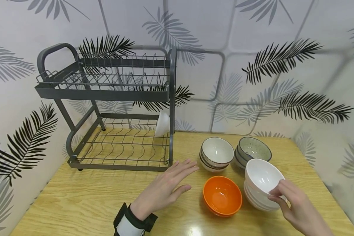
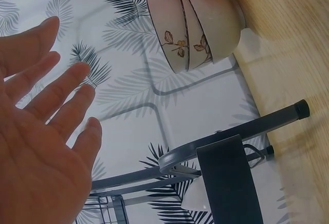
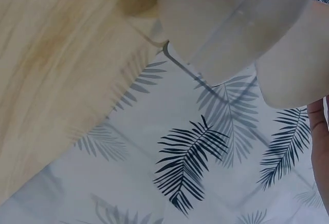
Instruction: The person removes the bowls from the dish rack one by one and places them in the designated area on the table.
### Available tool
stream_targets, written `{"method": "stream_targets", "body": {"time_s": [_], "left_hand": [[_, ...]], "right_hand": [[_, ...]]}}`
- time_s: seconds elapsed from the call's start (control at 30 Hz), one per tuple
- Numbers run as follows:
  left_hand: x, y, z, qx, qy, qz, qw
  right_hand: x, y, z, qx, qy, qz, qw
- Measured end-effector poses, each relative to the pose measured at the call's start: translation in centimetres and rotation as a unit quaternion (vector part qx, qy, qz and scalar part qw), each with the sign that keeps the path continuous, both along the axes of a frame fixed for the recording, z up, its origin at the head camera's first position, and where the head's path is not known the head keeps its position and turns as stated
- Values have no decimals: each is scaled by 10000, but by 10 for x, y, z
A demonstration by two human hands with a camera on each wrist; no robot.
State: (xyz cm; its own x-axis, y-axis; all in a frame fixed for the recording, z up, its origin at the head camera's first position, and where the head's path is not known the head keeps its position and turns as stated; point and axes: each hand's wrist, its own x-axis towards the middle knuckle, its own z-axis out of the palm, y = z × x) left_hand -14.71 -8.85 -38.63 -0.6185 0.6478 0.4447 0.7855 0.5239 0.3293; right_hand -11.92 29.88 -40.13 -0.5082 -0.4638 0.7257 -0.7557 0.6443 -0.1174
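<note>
My right hand (image 1: 298, 203) pinches the near right rim of a white bowl (image 1: 262, 173) between thumb and fingers. That bowl is tilted, above a stack of white bowls (image 1: 253, 200); in the right wrist view a gap shows between the held bowl (image 3: 295, 59) and the stack (image 3: 221, 23). My left hand (image 1: 166, 186) reaches out with fingers extended, holding nothing, in front of the dish rack (image 1: 121, 167). Orange bowls (image 1: 222, 196), nested, stand between the two hands. A white bowl (image 1: 163, 124) stands on edge at the right end of the rack's lower tier.
Behind the orange bowls is a stack of cream bowls (image 1: 216, 152) with brown rims; the left wrist view shows a floral motif on their sides. Grey-green speckled bowls (image 1: 255, 149) are stacked to its right. Leaf-patterned wall covering (image 1: 200, 75) backs the wooden table (image 1: 85, 200).
</note>
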Motion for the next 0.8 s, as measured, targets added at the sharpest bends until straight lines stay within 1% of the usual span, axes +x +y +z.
{"method": "stream_targets", "body": {"time_s": [0.13,0.23,0.47,0.5,0.6,0.73,0.8], "left_hand": [[0,0,-1,-37,-2,7,10000],[-1,0,-1,-48,-6,3,10000],[-1,0,-1,-49,-46,6,10000],[-2,0,-1,-48,-54,8,10000],[-2,0,-1,-48,-82,9,10000],[-2,0,-2,-35,-129,-2,9999],[-2,0,-2,-22,-141,-10,9999]], "right_hand": [[2,7,-11,20,128,-139,9998],[3,10,-20,22,218,-157,9996],[5,15,-36,57,144,-265,9995],[5,16,-37,121,157,-300,9994],[5,17,-40,104,115,-289,9995],[5,18,-42,-112,-112,-194,9997],[4,16,-40,-292,-140,-75,9994]]}}
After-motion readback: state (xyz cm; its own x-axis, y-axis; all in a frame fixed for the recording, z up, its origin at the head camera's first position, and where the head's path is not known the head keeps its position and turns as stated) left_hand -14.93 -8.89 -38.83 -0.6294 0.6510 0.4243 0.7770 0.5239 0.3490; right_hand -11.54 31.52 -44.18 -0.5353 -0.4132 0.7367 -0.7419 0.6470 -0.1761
